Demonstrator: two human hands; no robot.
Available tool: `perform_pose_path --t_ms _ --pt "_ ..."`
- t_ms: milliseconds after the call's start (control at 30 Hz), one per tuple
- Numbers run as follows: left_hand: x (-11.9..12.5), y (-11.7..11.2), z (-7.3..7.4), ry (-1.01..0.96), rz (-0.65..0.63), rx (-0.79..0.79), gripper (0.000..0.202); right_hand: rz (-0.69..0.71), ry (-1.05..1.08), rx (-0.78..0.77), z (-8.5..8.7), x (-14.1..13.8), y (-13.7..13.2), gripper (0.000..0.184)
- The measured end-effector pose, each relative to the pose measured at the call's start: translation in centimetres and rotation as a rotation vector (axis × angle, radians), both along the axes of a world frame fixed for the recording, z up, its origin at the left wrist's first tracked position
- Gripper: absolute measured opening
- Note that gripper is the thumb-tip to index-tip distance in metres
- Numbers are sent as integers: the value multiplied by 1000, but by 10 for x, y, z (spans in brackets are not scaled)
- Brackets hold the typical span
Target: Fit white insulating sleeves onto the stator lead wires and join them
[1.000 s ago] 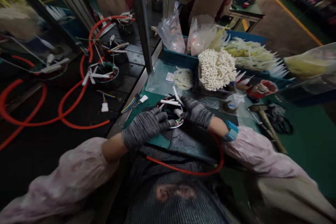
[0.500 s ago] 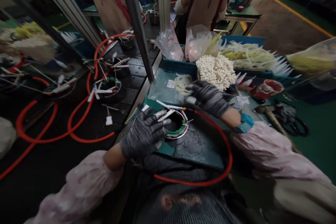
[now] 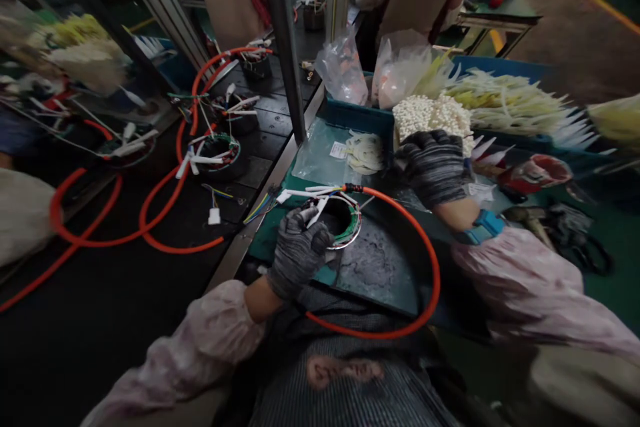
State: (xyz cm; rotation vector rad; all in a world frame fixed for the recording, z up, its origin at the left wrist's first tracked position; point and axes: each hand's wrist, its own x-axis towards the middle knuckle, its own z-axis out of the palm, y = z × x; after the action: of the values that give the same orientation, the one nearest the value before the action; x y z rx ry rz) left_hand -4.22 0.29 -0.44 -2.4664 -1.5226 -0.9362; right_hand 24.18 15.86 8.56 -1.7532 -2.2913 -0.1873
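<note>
A round wound coil ring (image 3: 345,221) with white sleeved leads lies on the green mat (image 3: 390,267) in front of me. My gloved left hand (image 3: 299,250) is closed on the ring's near-left edge, pinching a white lead. An orange cable (image 3: 425,247) runs from the ring in a loop toward my lap. My gloved right hand (image 3: 434,163) is curled over the bundle of white tubes (image 3: 425,117) at the edge of the blue tray (image 3: 360,117). Its fingertips are hidden, so I cannot make out anything in it.
Left of the mat, a dark conveyor (image 3: 150,247) carries more coil rings (image 3: 217,150) with orange cables. A metal post (image 3: 285,40) stands behind the mat. Plastic bags (image 3: 345,70), yellow-white strips (image 3: 505,100), a red tape roll (image 3: 535,173) and tools lie right. Two people stand beyond.
My right hand moved away from the ring, up and right onto the white tube bundle. My left hand closed on the ring's edge. The orange cable loop has swung out over the mat.
</note>
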Motion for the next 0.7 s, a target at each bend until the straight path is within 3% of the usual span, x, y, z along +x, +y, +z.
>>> perform_pose_path --t_ms 100,233,367,467,567,700 --pt "13 -5 3 41 70 96 30 8 -103 34 7 3 -12 33" --pt "15 -2 12 112 49 199 31 -47 -62 157 2 8 -19 46" --pt "14 2 15 107 50 220 33 -67 110 266 -13 14 -9 31" --pt "15 2 15 111 44 186 32 107 316 264 -14 13 -6 12" --pt "13 2 15 142 24 137 33 301 574 212 2 5 -28 9" --pt "9 3 16 133 -29 108 34 273 972 244 35 -8 -85 10"
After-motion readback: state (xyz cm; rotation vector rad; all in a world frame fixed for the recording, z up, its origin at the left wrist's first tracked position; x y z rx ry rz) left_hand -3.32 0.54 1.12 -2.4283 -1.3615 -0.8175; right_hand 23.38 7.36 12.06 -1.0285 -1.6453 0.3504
